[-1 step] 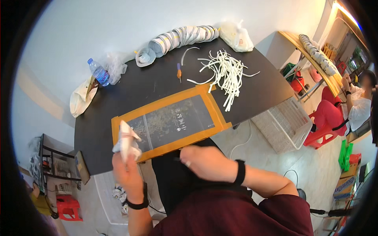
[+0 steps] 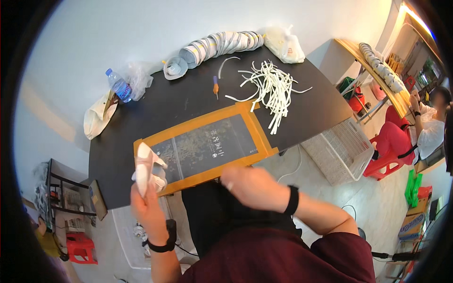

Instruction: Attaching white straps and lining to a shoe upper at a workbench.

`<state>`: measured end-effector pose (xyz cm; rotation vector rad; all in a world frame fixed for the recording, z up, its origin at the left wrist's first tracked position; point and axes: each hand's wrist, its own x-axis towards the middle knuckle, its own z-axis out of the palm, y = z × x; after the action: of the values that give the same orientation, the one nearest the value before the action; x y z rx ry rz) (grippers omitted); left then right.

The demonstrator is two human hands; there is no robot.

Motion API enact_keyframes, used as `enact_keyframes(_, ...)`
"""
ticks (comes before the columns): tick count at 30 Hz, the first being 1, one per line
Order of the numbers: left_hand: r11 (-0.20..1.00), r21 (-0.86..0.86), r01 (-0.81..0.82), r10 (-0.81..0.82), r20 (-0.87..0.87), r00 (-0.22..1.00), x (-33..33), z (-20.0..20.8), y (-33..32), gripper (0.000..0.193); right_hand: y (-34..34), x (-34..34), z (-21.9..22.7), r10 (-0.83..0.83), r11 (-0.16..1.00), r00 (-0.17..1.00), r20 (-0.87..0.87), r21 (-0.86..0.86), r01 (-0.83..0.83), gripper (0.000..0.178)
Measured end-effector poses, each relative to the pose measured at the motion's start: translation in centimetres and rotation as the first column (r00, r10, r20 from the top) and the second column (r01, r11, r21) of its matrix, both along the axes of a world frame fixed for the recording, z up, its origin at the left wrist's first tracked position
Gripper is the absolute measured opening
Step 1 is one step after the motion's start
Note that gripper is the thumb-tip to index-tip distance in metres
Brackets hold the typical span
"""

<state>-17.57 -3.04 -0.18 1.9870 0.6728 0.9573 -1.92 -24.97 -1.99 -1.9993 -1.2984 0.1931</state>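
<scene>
My left hand (image 2: 150,210) grips the lower end of a white, folded, curved piece of material (image 2: 145,167), holding it up over the near left corner of the mat. This piece has a pale pinkish band and loose flaps on its right side; its exact kind is unclear. The dark mat (image 2: 203,146), bordered with orange-brown tape, lies along the table's near edge. My right hand (image 2: 252,186) is curled closed by the mat's near edge, blurred by motion. Whatever its fingers may hold is hidden.
On the dark table (image 2: 316,101) lie a pile of white strips (image 2: 273,89), an orange-handled pointed tool (image 2: 215,88), a row of nested grey-white pieces (image 2: 214,47), a white bag (image 2: 285,45) and a bottle (image 2: 119,86). A white basket (image 2: 339,151) and a seated person (image 2: 427,122) are at right.
My left hand has shifted slightly left with the white piece, which shows more of its side now. My right hand has moved a little right and away from me.
</scene>
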Motion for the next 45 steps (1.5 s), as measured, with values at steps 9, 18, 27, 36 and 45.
enact_keyframes(9,0.43,-0.75,0.503,-0.209,0.459,0.864,0.4,-1.1,0.2,0.031,7.0,19.5,2.5,-0.422,0.88,0.897,0.13,-0.179,0.44,0.018)
enact_keyframes(18,0.228,-0.828,0.512,-0.156,0.488,0.859,1.3,-2.0,0.3,0.027,11.9,23.1,-1.7,-0.482,0.734,0.834,0.27,-0.396,0.552,0.03)
enact_keyframes(27,0.309,-0.805,0.506,-0.168,0.477,0.862,3.3,-1.5,0.0,0.023,10.2,17.9,0.6,-0.151,0.978,0.961,-0.232,0.108,0.18,0.011)
enact_keyframes(36,0.405,-0.768,0.496,-0.189,0.461,0.867,5.3,-1.8,-1.3,0.016,6.5,5.3,1.5,0.087,0.961,0.868,-0.489,0.271,0.056,0.011)
enact_keyframes(45,0.484,-0.734,0.477,-0.229,0.42,0.878,4.2,-2.5,-2.3,0.013,5.6,3.3,0.3,0.111,0.963,0.869,-0.483,0.269,0.026,0.008)
